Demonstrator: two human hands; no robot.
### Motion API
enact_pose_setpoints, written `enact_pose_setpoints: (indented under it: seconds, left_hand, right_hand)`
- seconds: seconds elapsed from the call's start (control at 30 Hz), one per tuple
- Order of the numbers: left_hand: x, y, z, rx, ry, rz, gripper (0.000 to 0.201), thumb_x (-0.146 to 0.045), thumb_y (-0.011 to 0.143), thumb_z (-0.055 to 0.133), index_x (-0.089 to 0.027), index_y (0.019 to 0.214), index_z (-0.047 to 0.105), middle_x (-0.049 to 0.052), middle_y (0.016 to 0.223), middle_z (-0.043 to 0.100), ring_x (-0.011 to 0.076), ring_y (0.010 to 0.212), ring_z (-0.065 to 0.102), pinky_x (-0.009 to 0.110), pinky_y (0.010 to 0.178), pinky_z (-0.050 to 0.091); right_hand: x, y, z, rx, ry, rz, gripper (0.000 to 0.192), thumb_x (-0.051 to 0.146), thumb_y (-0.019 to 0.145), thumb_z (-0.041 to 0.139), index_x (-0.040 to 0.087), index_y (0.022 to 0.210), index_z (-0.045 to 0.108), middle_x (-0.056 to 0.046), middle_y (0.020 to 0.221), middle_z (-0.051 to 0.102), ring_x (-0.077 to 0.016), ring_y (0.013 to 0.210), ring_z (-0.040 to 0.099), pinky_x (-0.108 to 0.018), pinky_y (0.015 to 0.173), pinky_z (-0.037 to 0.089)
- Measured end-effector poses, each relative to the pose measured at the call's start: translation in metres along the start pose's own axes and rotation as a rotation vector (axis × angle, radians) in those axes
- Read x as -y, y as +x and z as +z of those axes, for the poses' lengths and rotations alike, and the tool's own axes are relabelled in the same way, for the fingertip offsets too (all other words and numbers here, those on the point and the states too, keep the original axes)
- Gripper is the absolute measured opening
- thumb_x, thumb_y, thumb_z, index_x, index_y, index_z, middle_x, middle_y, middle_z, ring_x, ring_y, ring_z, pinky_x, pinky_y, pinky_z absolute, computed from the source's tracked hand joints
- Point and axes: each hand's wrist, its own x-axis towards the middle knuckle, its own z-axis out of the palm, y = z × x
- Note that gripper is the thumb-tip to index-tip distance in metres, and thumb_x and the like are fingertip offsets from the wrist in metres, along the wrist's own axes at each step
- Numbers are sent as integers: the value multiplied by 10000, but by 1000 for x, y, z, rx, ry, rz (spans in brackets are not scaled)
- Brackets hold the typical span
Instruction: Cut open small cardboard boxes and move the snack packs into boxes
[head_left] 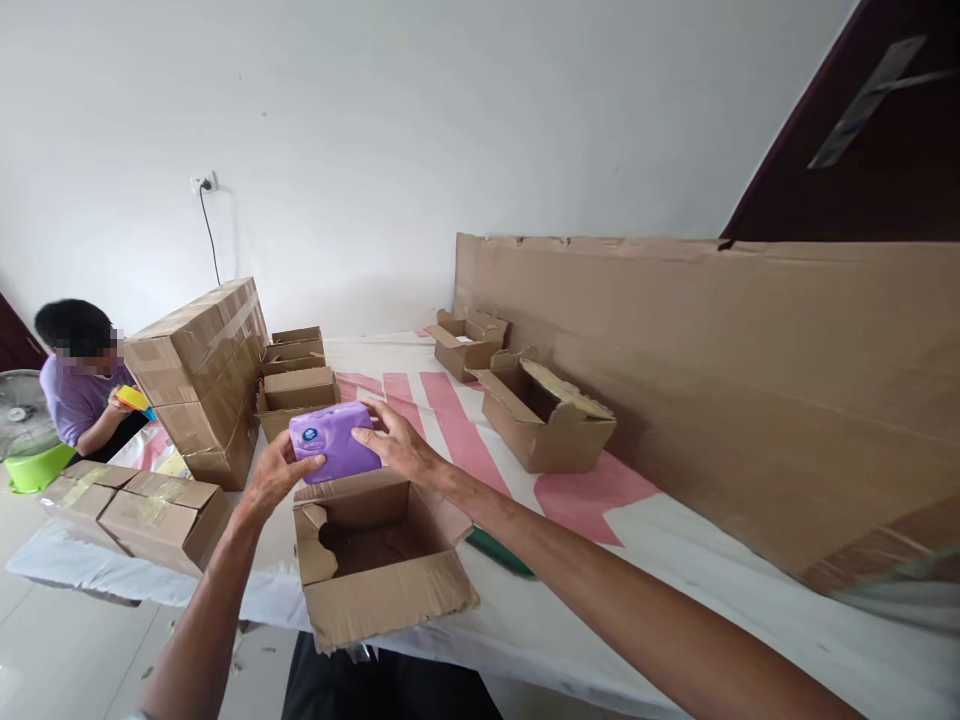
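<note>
A purple plastic-wrapped pack (341,450) with a small dark blue label is held up between both hands. My left hand (276,475) grips its left end, thumb across the front. At its right end, my right hand (394,440) presses a thumb on the front while the other fingers go behind. Just below and nearer to me stands an open cardboard box (390,600), flaps spread, with no contents visible inside. The pack is above the box's far edge. Part of a green object (499,553) shows beside the box, under my right forearm.
Taped cartons (202,370) are stacked at left, with more closed cartons (150,510) in front. Open boxes stand behind (300,390) and at right (544,425). A tall cardboard sheet (675,380) lines the right side. A person (82,385) in purple sits at far left.
</note>
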Motion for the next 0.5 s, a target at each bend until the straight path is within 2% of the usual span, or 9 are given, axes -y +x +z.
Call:
enact_pose_setpoints:
  seconds: [0.1,0.2,0.27,0.3,0.37,0.5]
  left_hand:
    - [-38,6,-6,-24,81,138,697,-391,589,1022,-169,1182,730,89,1078,825,282,961,773,399,817,640]
    - [-71,18,-18,-164,119,374,744,-378,612,1003,-174,1254,689,91,1188,802,276,1054,757,383,864,639]
    - [-79,29,-28,-275,167,502,779,-375,612,993,-180,1289,662,94,1278,774,272,1140,730,375,937,620]
    - [-78,35,-33,-310,192,524,794,-370,601,992,-180,1294,652,95,1298,764,270,1159,721,373,960,609]
    - [-63,46,-42,-322,227,475,814,-355,579,990,-177,1292,642,95,1288,764,266,1144,720,376,970,598]
    - [1,60,-52,-172,299,200,763,-344,556,973,-155,1231,671,92,1165,787,275,1072,726,379,912,593]
  right_hand:
    - [31,-11,-9,14,-56,-195,701,515,860,799,315,1496,580,-96,1496,638,-311,1335,616,-509,1087,539]
    - [43,-23,-30,-162,-158,-315,555,532,934,723,321,1438,626,-93,1502,632,-318,1362,593,-536,1153,476]
    - [32,-32,-49,-278,-216,-307,492,547,938,702,306,1366,660,-99,1430,673,-323,1322,614,-542,1137,478]
    - [21,-38,-58,-315,-237,-274,472,559,932,696,295,1324,673,-104,1380,696,-325,1288,632,-542,1114,492]
    - [-7,-52,-76,-362,-271,-174,447,590,919,673,274,1236,693,-112,1280,730,-327,1207,667,-539,1059,525]
    - [-66,-91,-103,-376,-375,7,463,645,900,646,262,1154,702,-117,1199,759,-320,1086,705,-516,991,566]
